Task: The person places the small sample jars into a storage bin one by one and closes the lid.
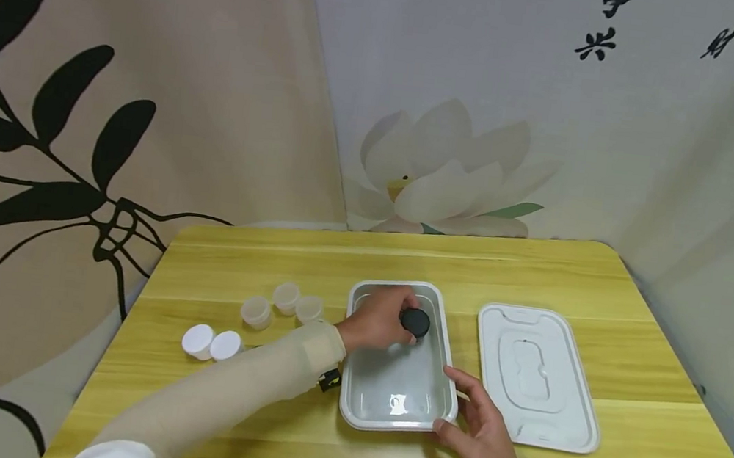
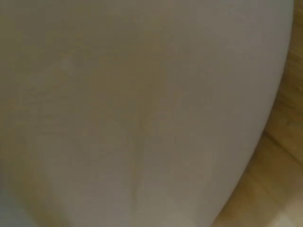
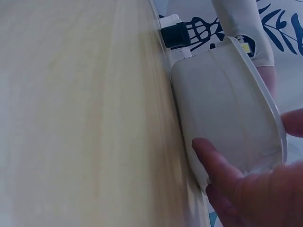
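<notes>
My left hand (image 1: 381, 320) reaches into a white rectangular box (image 1: 389, 415) and pinches a small round container with a black top (image 1: 415, 323); its lower part is hidden. The box stands uncovered. At its near right corner, my right hand (image 1: 476, 431) holds the box, with thumb and index finger at the rim. In the right wrist view, one fingertip (image 3: 201, 145) of that hand lies against the outer wall. A pale, blurred surface (image 2: 142, 113) fills most of the left wrist view, so the left hand cannot be seen there.
The box's white lid (image 1: 534, 422) lies flat to the right. Left of the box stand several small translucent containers (image 1: 256, 313) and white-topped ones (image 1: 198, 341), partly behind my left forearm (image 1: 246, 380). A black-topped container (image 3: 175, 35) shows beyond the box. The wooden table (image 1: 253, 447) ends before curtains.
</notes>
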